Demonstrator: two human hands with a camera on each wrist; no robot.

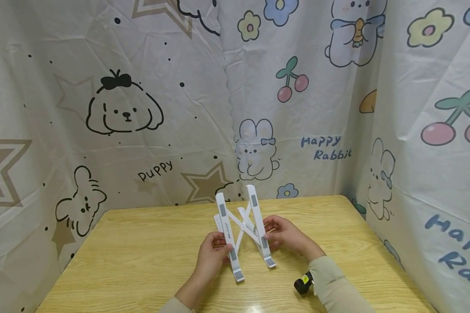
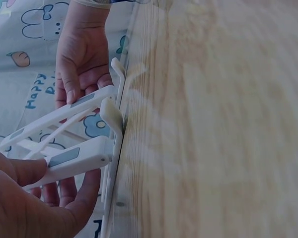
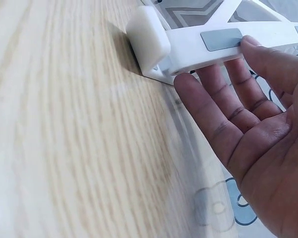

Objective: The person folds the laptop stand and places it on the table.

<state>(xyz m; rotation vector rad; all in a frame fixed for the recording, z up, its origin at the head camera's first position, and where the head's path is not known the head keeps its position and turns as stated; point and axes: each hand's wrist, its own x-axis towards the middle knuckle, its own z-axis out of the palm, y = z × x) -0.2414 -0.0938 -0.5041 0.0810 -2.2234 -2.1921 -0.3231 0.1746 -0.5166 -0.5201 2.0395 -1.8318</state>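
Observation:
A white folding laptop stand (image 1: pixel 227 232) stands unfolded on the table, its two long arms sloping up away from me and thin struts crossing between them. Grey pads (image 3: pixel 222 39) line the arms, and small upturned lips mark their near ends. My left hand (image 1: pixel 211 256) grips the left arm, with the thumb on top by a pad and the fingers beneath, as the left wrist view shows. On the other side, my right hand (image 1: pixel 283 234) holds the right arm between the thumb on its upper face and fingers curled under it.
The stand is around the middle of a wood-grain table (image 1: pixel 149 248). A small black object with a yellow-green patch (image 1: pixel 303 282) is beside my right sleeve (image 1: pixel 337 282). Cartoon-printed curtains (image 1: pixel 160 143) hang behind the table and along its sides.

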